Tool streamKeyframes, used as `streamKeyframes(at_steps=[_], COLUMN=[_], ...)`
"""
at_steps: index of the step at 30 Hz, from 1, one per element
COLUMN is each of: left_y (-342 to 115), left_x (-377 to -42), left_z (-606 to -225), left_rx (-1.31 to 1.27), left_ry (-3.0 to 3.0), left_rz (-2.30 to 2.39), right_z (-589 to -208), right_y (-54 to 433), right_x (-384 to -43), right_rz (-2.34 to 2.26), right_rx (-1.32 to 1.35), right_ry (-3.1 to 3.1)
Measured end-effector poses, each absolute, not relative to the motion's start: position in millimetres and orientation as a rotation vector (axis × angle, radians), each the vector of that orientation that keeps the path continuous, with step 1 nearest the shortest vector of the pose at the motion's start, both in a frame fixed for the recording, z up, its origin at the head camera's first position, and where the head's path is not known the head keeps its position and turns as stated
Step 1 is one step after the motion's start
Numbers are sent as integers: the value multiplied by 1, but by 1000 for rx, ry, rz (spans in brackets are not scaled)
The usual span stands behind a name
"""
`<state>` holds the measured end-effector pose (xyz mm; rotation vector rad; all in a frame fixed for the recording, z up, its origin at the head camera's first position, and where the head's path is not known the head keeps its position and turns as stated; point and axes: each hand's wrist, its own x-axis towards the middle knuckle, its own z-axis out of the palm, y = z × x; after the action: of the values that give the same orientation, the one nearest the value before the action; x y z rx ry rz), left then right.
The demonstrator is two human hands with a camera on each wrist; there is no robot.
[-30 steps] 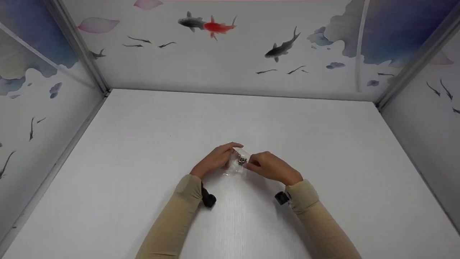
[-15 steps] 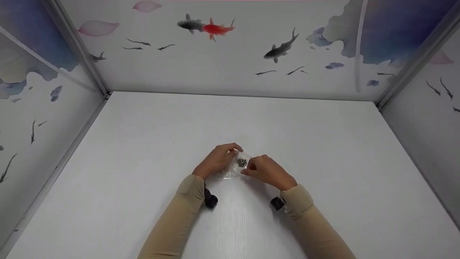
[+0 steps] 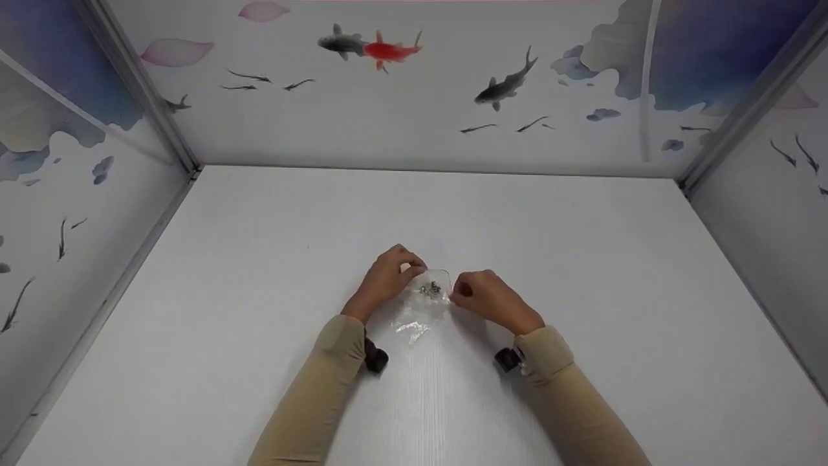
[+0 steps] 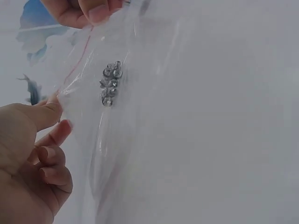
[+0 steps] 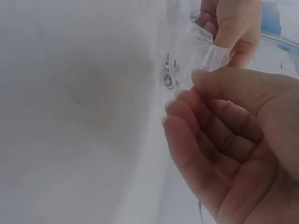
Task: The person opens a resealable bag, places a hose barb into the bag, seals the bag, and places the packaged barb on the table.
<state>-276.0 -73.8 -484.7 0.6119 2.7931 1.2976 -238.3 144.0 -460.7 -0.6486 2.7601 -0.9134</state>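
Note:
A clear plastic zip bag [image 3: 414, 317] is held up between both hands above the white table. Bunched inside it are several small silvery metal pieces [image 4: 110, 84] that look like screws. A thin red line runs along the bag's top part in the left wrist view. My left hand [image 3: 387, 277] pinches one side of the bag between thumb and index finger, its other fingers loosely curled. On the opposite side, my right hand [image 3: 490, 299] pinches the bag's edge with thumb and fingertips, as the right wrist view [image 5: 233, 135] shows from close by.
The white table [image 3: 272, 233] spreads around the hands. Panels printed with fish and clouds [image 3: 414, 123] stand at its back and both sides, joined by grey metal posts [image 3: 145, 84]. A small black camera sits on each wrist, below the beige sleeves [image 3: 310, 388].
The bag has been spread out, and its lower part now hangs nearer to me. My left hand has shifted up and slightly left; the right hand has moved a little right, widening the gap.

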Motion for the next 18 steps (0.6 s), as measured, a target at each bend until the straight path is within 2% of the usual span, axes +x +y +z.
streamKeyframes(at_steps=[10,18], left_y=[-79,-76], left_x=[-267,-259], left_z=[-471,-462], left_rx=[558,574], left_ry=[2768,2782], left_rz=[1470,1577], right_z=[-459,-449], right_y=[162,172], right_x=[-248,-251], right_rz=[-1283,-1389], right_rx=[-523,-499], right_ry=[2760,2773])
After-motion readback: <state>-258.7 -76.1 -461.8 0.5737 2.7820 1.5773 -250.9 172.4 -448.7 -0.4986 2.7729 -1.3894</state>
